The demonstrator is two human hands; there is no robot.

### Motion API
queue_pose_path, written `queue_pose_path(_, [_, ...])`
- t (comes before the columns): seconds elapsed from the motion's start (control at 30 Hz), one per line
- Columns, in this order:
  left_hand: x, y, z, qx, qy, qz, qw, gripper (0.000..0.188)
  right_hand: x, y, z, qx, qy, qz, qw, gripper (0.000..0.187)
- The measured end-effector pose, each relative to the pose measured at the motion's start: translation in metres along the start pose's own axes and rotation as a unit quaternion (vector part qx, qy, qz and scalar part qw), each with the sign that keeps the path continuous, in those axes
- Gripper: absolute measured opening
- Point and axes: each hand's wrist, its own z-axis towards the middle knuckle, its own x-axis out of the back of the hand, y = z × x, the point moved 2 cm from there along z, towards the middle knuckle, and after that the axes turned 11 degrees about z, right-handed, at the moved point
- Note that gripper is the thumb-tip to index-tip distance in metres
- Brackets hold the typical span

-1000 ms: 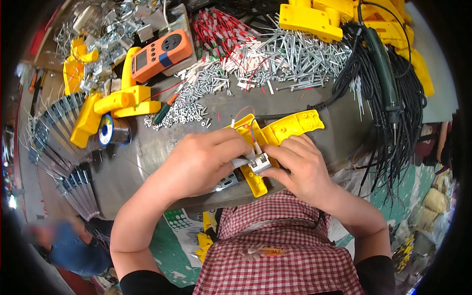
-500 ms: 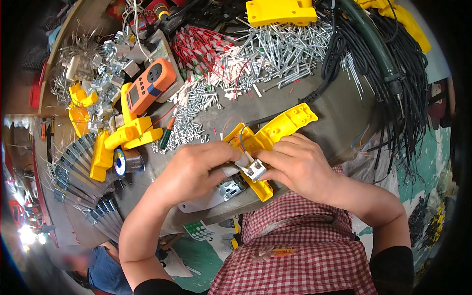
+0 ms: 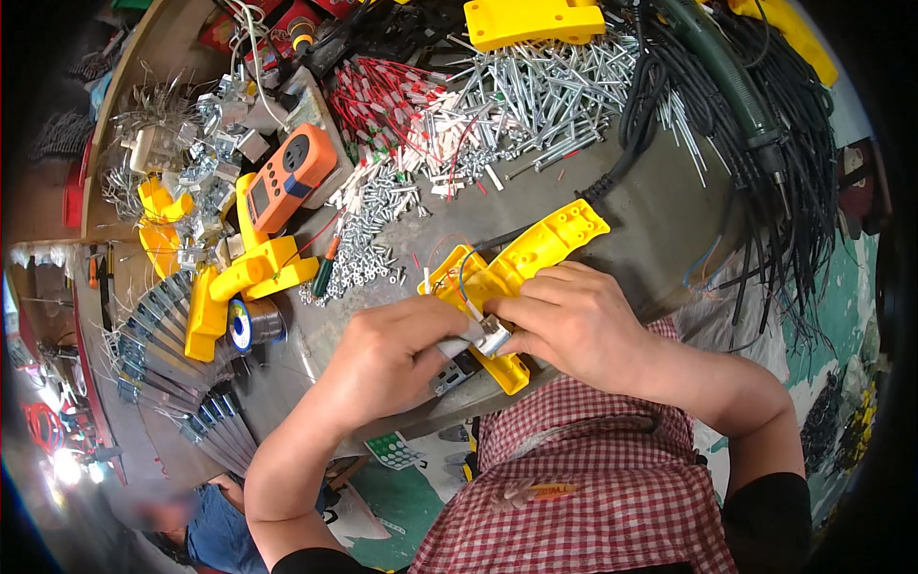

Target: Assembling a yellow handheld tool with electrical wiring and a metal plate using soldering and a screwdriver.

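A small silver-and-white boxy part [image 3: 492,337] is pinched between my two hands at the middle of the bench. My left hand [image 3: 387,349], with white coverings on its fingertips, grips it from the left. From the right, my right hand [image 3: 574,316] holds it with curled fingers. Beneath lies an open yellow plastic housing [image 3: 555,241]; a blue and a reddish wire rise from it, and a white sleeve leads to the part. A black cord [image 3: 600,187] runs to the housing. Partly hidden below my left hand is a slotted metal plate [image 3: 452,376].
Screws [image 3: 555,96], nuts [image 3: 349,268] and red-wired parts [image 3: 382,100] are heaped behind. To the left are an orange meter [image 3: 287,182], yellow housings [image 3: 253,273], a screwdriver [image 3: 325,271] and a solder spool [image 3: 256,323]. Black cords [image 3: 755,182] hang at right. Another person [image 3: 225,526] is lower left.
The boxy part has tilted and turned in my fingers, and my left hand has come slightly lower over the metal plate. The whole view has shifted a little.
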Motion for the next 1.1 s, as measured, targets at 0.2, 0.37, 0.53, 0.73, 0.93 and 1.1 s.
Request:
queue_pose_path(0.2, [-0.004,0.002,0.000,-0.032,0.024,0.016,0.999,0.030,0.002,0.001,0.001,-0.003,-0.003,-0.004,1.000,0.025])
queue_pose_path(0.37, [-0.007,0.005,-0.003,-0.054,0.023,0.066,0.996,0.025,0.002,0.001,0.000,-0.007,0.006,-0.003,1.000,0.024])
queue_pose_path(0.53, [-0.017,0.004,0.001,0.212,0.066,-0.339,0.914,0.018,0.004,-0.001,0.001,-0.006,-0.008,-0.005,1.000,0.024])
queue_pose_path(0.73, [-0.014,-0.004,0.006,0.282,-0.013,-0.335,0.899,0.018,0.002,0.002,-0.002,-0.019,0.002,0.007,1.000,0.024])
queue_pose_path(0.93, [-0.006,0.012,0.012,0.193,-0.029,-0.080,0.978,0.016,0.003,0.003,-0.002,-0.032,-0.007,0.026,0.999,0.023])
queue_pose_path(1.1, [-0.007,-0.001,0.014,0.298,-0.058,-0.197,0.932,0.015,0.002,0.005,-0.002,-0.035,-0.001,0.036,0.999,0.023])
